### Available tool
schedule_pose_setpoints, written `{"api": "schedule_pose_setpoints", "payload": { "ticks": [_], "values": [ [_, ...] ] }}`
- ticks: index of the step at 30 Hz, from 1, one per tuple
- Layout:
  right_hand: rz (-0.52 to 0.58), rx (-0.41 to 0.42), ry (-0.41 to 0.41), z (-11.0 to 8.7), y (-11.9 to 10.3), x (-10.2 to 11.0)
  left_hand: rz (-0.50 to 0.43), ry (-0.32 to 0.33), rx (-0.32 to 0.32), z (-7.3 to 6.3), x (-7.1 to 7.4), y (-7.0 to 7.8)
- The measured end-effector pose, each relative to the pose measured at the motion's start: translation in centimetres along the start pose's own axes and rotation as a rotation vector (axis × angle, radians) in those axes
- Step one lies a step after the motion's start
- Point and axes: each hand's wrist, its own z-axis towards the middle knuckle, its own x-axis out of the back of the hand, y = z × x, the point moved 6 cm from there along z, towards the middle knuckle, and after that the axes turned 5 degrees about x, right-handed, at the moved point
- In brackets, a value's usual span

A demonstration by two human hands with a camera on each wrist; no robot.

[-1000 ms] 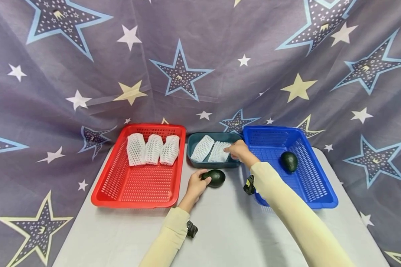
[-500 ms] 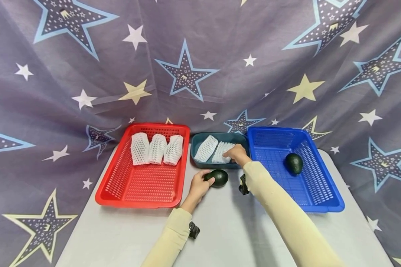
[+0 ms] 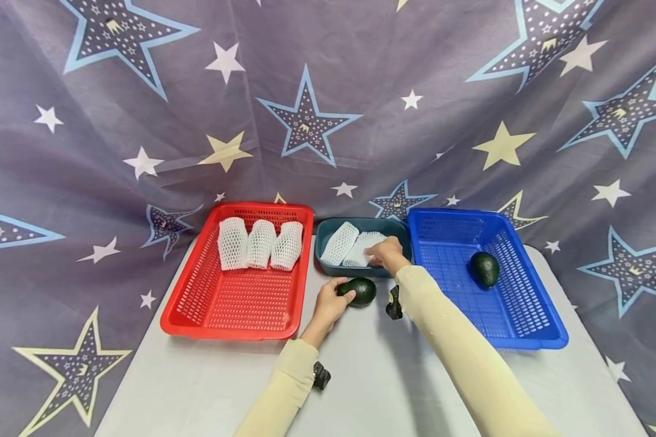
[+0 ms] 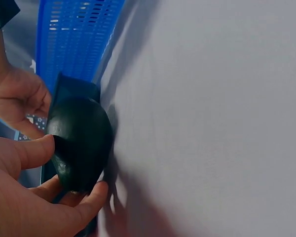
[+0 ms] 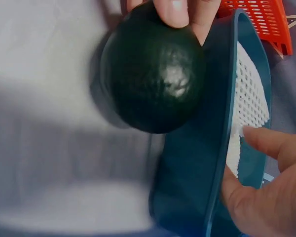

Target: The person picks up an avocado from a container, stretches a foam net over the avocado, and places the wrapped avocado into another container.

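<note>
My left hand grips a dark green avocado by its narrower end, thumb on one side and fingers on the other, just in front of the dark teal bin. Inside that bin lie two white foam net sleeves; the left one leans against the right one. My right hand reaches over the bin's right part and pinches the end of the right sleeve. In the right wrist view, the white net shows between the right thumb and a finger. The bin's wall partly hides the sleeves there.
To the left stands a red basket with three white net-covered pieces in a row along its back. A blue basket on the right holds another avocado. A star-patterned curtain hangs behind the white table.
My right hand has moved left along the right foam net sleeve, which now lies closer against the other one. The left hand keeps its hold on the avocado. The head view has shifted slightly.
</note>
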Motion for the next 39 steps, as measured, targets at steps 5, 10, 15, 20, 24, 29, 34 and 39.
{"api": "schedule_pose_setpoints", "payload": {
  "ticks": [5, 10, 15, 20, 24, 29, 34, 39],
  "values": [
    [-0.172, 0.050, 0.039, -0.1, 0.1, 0.2, 0.010, 0.003, -0.007, 0.1, 0.0, 0.0],
    [-0.198, 0.061, 0.088, 0.0, 0.0, 0.0, 0.030, 0.000, -0.016, 0.2, -0.1, 0.1],
    [-0.170, 0.060, 0.109, 0.2, -0.3, -0.4, 0.036, 0.002, -0.011, 0.4, 0.1, 0.1],
    [-0.120, 0.065, 0.066, -0.1, -0.4, -0.6, 0.027, 0.000, -0.007, 0.5, 0.3, 0.2],
    [-0.101, 0.061, 0.060, -0.4, -0.2, -0.5, 0.018, -0.018, -0.003, 0.3, 0.2, 0.2],
    [-0.131, 0.072, 0.114, -0.5, -0.1, 0.1, 0.016, -0.023, -0.003, 0.3, 0.0, 0.2],
    [-0.084, 0.054, 0.156, -0.2, -0.1, 0.5, 0.017, -0.005, -0.021, 0.4, 0.0, 0.3],
    [0.101, 0.060, 0.151, 0.4, 0.2, 1.2, 0.016, 0.018, -0.048, 0.5, 0.2, 0.6]
  ]
}}
